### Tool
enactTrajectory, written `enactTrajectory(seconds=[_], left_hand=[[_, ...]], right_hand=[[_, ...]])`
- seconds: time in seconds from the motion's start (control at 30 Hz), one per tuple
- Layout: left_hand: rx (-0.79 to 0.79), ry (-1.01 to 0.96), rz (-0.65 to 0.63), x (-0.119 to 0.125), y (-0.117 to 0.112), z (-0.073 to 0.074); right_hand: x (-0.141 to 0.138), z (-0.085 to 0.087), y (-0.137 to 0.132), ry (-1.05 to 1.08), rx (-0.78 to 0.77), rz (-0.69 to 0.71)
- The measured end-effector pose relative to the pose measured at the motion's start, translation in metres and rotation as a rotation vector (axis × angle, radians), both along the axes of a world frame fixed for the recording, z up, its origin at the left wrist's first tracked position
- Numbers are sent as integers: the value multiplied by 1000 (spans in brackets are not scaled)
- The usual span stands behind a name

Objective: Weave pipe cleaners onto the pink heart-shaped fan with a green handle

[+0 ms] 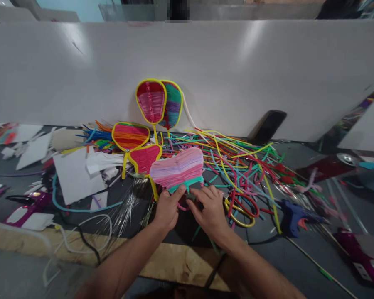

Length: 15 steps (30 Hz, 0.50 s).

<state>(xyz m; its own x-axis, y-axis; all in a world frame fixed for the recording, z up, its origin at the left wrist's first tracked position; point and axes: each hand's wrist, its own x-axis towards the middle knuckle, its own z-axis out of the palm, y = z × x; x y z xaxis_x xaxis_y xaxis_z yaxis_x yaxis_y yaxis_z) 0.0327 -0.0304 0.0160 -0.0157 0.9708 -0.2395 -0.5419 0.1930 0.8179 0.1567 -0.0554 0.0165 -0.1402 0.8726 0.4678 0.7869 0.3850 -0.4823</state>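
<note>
Pink heart-shaped fan of layered strips, held at its lower edge, lobes pointing away from the person, teal band along the bottom. Left hand pinches that bottom edge, thumb up on the teal band, fingers closed on it. Right hand sits just right of it, fingertips on the same lower rim; whether it truly clamps, cannot tell. Fan lies straight ahead of both hands, left slightly nearer. Just left of fan: yellow-rimmed red fan and orange one. Right of fan: tangle of colored straws. Further right: blue glue gun. Behind: two fans leaning on white wall.
</note>
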Motion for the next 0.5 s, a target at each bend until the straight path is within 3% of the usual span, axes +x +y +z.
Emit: enactTrajectory(seconds=[0.37,0.5], left_hand=[[55,56,11,6,-1,3],[12,21,7,1,4,5]], right_hand=[[1,4,2,-41,106,-52],[10,8,4,127,66,26]])
